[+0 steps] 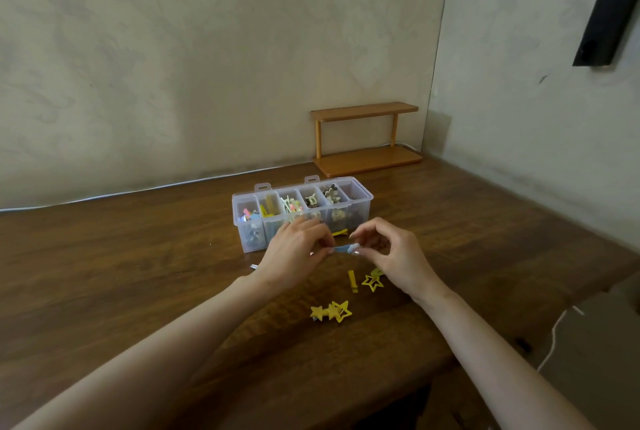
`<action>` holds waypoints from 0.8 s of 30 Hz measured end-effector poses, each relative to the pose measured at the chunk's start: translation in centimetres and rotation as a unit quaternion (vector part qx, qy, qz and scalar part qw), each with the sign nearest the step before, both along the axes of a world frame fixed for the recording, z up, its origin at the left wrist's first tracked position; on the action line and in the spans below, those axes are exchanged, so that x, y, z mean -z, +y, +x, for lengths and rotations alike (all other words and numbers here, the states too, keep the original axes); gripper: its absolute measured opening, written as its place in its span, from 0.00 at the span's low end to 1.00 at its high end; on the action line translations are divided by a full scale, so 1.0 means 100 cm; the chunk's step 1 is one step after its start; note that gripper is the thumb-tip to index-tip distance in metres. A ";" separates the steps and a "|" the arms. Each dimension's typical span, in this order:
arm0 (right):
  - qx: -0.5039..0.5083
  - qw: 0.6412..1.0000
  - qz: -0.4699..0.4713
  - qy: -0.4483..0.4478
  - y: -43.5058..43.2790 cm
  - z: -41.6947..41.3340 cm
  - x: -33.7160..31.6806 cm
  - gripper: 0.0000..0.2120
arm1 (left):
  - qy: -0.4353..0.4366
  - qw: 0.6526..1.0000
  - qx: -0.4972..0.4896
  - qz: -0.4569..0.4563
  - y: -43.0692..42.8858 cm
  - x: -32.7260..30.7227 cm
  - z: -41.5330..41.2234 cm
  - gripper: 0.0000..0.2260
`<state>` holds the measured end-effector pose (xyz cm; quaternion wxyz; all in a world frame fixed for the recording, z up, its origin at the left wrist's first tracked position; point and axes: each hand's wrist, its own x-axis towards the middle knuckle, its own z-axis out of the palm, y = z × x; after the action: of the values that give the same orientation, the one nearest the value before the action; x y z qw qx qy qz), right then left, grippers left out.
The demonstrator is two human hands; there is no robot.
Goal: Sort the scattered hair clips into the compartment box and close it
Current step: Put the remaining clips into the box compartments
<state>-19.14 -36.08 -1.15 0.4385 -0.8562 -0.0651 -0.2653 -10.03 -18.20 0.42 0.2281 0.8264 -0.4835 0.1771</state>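
A clear plastic compartment box (pixel 363 196) stands open on the wooden table, its several sections holding sorted clips. Just in front of it, my left hand (pixel 294 251) and my right hand (pixel 388 251) pinch the two ends of a light blue hair clip (pixel 343 249) held a little above the table. Yellow clips lie scattered nearby: a star pair (pixel 331 311) close to me, a straight yellow clip (pixel 352 280), an open star clip (pixel 372 282) under my right wrist, and a yellow clip (pixel 341 232) beside the box. A small silver clip (pixel 254 266) peeks out left of my left wrist.
A small wooden two-tier shelf (pixel 367 138) stands against the back wall behind the box. A white cable (pixel 138 189) runs along the table's back edge. The table's right edge (pixel 588 246) drops toward a grey surface with a white cord (pixel 554 332).
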 end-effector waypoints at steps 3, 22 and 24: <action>0.007 1.000 -0.004 0.028 -0.001 0.001 0.001 0.13 | 0.004 0.999 -0.010 -0.038 0.005 -0.011 0.005 0.02; -0.023 0.982 -0.130 0.136 -0.002 0.003 0.001 0.14 | 0.037 0.972 -0.222 -0.072 0.043 -0.058 0.095 0.02; -0.031 0.979 -0.139 0.144 -0.002 0.004 0.001 0.15 | 0.047 0.972 -0.225 -0.055 0.042 -0.055 0.095 0.02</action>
<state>-18.73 -36.31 -1.28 0.3276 -0.9357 -0.0642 -0.1140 -0.50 -13.98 5.92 0.2501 0.9074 -0.2634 0.2114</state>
